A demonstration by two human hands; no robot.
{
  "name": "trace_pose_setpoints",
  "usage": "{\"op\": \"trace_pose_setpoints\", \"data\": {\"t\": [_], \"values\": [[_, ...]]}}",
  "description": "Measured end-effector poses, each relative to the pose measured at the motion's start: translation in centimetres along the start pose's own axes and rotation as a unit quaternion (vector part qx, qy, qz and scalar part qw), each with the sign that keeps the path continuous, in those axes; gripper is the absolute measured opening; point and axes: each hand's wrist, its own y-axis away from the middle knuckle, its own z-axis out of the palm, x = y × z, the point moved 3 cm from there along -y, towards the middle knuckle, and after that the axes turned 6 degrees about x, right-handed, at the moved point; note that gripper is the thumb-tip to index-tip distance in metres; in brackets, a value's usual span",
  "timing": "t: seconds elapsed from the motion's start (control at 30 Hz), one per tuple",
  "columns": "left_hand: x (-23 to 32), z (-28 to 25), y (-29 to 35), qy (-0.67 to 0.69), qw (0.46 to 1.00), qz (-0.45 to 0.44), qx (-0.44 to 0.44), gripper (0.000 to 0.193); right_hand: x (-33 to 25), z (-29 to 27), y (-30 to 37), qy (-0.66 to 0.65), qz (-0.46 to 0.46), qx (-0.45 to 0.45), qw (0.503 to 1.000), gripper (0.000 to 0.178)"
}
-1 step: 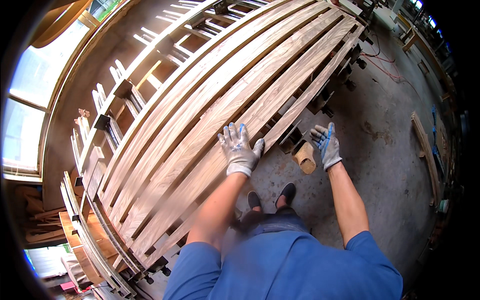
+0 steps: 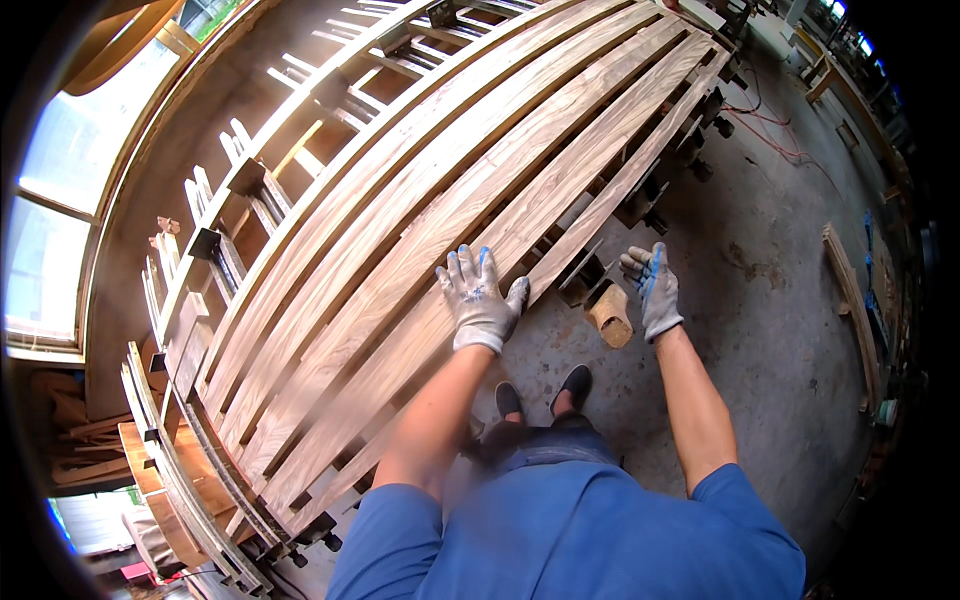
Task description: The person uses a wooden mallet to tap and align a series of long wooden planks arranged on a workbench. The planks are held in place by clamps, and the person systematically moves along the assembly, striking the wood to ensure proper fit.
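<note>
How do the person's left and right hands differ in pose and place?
The left hand is over the wooden boards; the right hand is beside them, above the floor. The left hand's fingers are spread; the right hand's look closer together. Both wear pale gloves with blue marks.

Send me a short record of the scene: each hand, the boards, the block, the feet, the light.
Left hand: gloved, open over the boards, thumb apart; contact unclear
Right hand: gloved, fingers slightly bent, beside the boards, nothing visible in it
Boards: long, side by side, gaps between them
Block: wooden, near the right hand
Feet: in dark shoes, on the floor
Light: bright window at left
</note>
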Motion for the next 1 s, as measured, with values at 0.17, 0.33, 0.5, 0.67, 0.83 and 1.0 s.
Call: {"op": "trace_pose_setpoints", "data": {"t": [0.17,0.33,0.5,0.67,0.83,1.0], "values": [[-0.3,0.3,0.1,-0.019,0.999,-0.016,-0.044,0.090,-4.5,5.5,14.3,0.274,-0.399,-0.082,0.871,0.046],[-0.2,0.4,0.1,-0.014,0.999,-0.013,-0.036,0.090,11.1,3.2,18.5,0.597,0.081,-0.594,0.532,0.071],[-1.0,0.0,0.4,-0.008,1.000,-0.013,-0.002,0.087,14.0,-3.9,6.0,0.491,0.128,-0.242,0.827,0.036],[0.1,0.4,0.0,0.001,1.000,0.002,-0.007,0.087,12.1,-8.3,-2.9,0.026,0.269,0.012,0.963,0.069],[-0.4,0.2,0.2,-0.003,1.000,-0.007,-0.008,0.088,6.5,-2.4,-2.6,-0.009,0.230,0.019,0.973,0.091],[-0.6,0.2,0.2,-0.012,1.000,-0.004,0.001,0.089,8.4,-0.1,-3.2,-0.164,0.356,-0.025,0.919,0.076]]}}
